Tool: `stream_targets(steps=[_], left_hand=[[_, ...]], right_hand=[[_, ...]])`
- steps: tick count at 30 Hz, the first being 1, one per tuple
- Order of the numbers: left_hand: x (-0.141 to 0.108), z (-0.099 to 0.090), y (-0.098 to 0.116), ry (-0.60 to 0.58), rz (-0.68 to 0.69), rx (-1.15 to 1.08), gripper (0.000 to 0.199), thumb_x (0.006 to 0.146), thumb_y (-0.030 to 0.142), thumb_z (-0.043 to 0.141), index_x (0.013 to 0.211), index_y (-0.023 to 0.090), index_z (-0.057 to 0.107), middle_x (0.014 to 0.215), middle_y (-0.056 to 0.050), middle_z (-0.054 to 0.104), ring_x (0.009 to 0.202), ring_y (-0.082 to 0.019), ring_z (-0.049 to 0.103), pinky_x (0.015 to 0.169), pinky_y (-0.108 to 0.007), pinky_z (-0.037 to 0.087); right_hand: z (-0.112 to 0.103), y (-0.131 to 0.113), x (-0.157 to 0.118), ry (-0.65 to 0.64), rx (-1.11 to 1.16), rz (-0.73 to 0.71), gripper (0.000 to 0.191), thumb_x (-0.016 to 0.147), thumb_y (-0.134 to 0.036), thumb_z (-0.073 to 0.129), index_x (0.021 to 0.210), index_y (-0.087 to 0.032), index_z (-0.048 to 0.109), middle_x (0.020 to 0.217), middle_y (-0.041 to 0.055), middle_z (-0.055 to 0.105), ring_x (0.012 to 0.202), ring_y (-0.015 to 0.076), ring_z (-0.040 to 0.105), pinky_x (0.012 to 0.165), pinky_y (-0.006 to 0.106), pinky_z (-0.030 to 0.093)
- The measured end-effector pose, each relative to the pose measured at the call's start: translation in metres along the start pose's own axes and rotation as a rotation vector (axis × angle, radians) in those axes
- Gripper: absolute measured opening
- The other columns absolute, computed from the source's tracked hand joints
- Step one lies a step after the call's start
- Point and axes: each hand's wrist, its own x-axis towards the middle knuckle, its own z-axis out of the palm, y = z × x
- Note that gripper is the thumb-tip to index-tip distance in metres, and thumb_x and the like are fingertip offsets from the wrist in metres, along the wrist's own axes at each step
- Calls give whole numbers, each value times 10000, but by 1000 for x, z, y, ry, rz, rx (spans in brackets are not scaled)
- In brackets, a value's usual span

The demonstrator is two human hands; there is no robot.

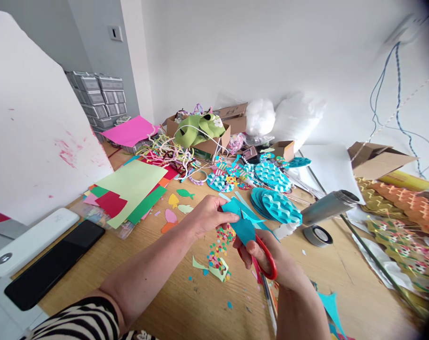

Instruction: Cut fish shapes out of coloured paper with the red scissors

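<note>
Between the thumb and fingers of my left hand [213, 216] is a piece of blue paper [245, 230]. My right hand [262, 252] is closed around the red handles of a pair of scissors [270, 264]. The scissor blades meet the paper near its middle and are mostly hidden by it. Below my hands lie small round paper dots [216, 250] in many colours and a pale green scrap [219, 273]. To the left are paper fish shapes, among them a green fish [185, 193] and a yellow fish [173, 200].
Coloured paper sheets [136, 182], a black phone [55, 262] and a white power bank [33, 238] lie left. Blue wavy discs [281, 206], a glue bottle [286, 230] and a grey flask [330, 206] stand close on the right. Pipe cleaners [172, 151] and an open box [223, 139] fill the back.
</note>
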Motion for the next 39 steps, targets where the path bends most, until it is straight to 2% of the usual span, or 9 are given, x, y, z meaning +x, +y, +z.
stream_targets(steps=[12, 19, 26, 35, 39], left_hand=[[0, 1, 0, 4, 4, 7, 201, 660, 315, 673, 654, 141, 572, 526, 34, 523, 482, -75, 500, 442, -190, 337], [0, 1, 0, 7, 0, 12, 203, 657, 319, 671, 656, 140, 575, 513, 31, 527, 474, -77, 494, 437, -192, 334], [0, 0, 0, -1, 6, 0, 220, 650, 331, 676, 658, 138, 571, 511, 33, 529, 462, -72, 492, 430, -188, 332], [1, 0, -2, -20, 24, -11, 230, 668, 341, 673, 676, 138, 565, 511, 17, 551, 458, -82, 499, 428, -193, 349], [1, 1, -1, -19, 21, -14, 239, 660, 349, 675, 672, 137, 565, 511, 11, 553, 456, -85, 497, 431, -198, 356]], right_hand=[[1, 0, 0, -4, 20, 13, 611, 787, -755, 449, 633, -171, 542, 534, 23, 569, 504, 139, 511, 515, 266, 392], [0, 0, -2, 14, -22, 43, 641, 769, -787, 420, 591, -178, 517, 495, 26, 552, 449, 123, 461, 471, 262, 356], [3, -2, -2, 29, 35, 125, 667, 720, -823, 438, 718, -164, 546, 470, -2, 533, 388, 101, 412, 395, 232, 299], [3, -1, 0, 38, 45, 20, 593, 790, -748, 453, 678, -172, 546, 489, 15, 556, 445, 120, 461, 453, 248, 351], [3, -2, 0, 37, 63, 47, 613, 774, -770, 443, 725, -169, 559, 483, 4, 544, 431, 119, 457, 438, 244, 344]])
